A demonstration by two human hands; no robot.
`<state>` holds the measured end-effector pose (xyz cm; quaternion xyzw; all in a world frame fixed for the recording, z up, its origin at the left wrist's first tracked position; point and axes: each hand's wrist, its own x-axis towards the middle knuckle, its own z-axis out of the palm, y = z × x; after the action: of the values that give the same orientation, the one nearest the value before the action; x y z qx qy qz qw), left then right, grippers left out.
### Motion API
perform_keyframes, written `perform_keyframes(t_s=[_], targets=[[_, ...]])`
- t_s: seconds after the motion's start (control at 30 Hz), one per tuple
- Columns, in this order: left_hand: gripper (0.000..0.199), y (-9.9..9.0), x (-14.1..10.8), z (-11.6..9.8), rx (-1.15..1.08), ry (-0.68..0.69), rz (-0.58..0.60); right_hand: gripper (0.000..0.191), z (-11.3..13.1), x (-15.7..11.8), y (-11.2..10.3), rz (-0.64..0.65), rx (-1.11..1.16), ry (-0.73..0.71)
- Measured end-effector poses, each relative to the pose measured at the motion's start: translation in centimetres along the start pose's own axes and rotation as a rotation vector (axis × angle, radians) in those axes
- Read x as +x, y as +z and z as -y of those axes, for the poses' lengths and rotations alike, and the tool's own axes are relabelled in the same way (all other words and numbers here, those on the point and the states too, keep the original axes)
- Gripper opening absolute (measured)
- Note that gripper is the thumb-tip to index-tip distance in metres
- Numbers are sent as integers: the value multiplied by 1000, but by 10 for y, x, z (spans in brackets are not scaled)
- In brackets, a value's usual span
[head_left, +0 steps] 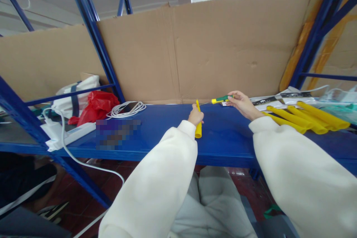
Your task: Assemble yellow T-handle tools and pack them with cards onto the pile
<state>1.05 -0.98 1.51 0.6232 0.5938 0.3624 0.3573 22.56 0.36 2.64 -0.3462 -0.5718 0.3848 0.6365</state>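
My left hand [196,115] is wrapped round a yellow tube [198,131], held nearly upright over the blue shelf. In my right hand [240,103] is a screwdriver [221,99] with a green and yellow handle, gripped at the handle's end. Its thin shaft points left toward the upper part of the tube; whether the tip touches it I cannot tell. Several more yellow tubes [304,117] lie side by side to the right of my right hand.
The blue shelf [223,137] has a cardboard panel [212,48] behind it. At left are a coiled white cable [126,109], a red plastic bag [97,106] and a white power strip [74,134]. Flat black-and-white packets [267,102] lie behind the tubes. A blue post [103,44] rises at left.
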Motion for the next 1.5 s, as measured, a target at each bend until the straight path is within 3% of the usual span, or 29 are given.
perform_keyframes(t_s=[0.33,0.57,0.7,0.9,1.2,1.43,1.5], targets=[[54,0,1,1,-18,0,-15,40,-3,-1,1,18,-103,-8],[55,0,1,1,-5,-1,-11,46,3,-4,3,-55,-234,48],[55,0,1,1,-2,0,-7,40,5,-5,5,-48,-110,99],[53,-1,-2,-1,-9,-7,-17,13,8,-6,3,27,37,196],[53,-2,0,0,-19,-6,-7,29,9,-6,3,43,-15,111],[54,-2,-1,0,-17,6,5,12,2,-1,-2,50,11,147],[53,-2,0,0,-31,-2,2,16,1,-1,-4,86,34,150]])
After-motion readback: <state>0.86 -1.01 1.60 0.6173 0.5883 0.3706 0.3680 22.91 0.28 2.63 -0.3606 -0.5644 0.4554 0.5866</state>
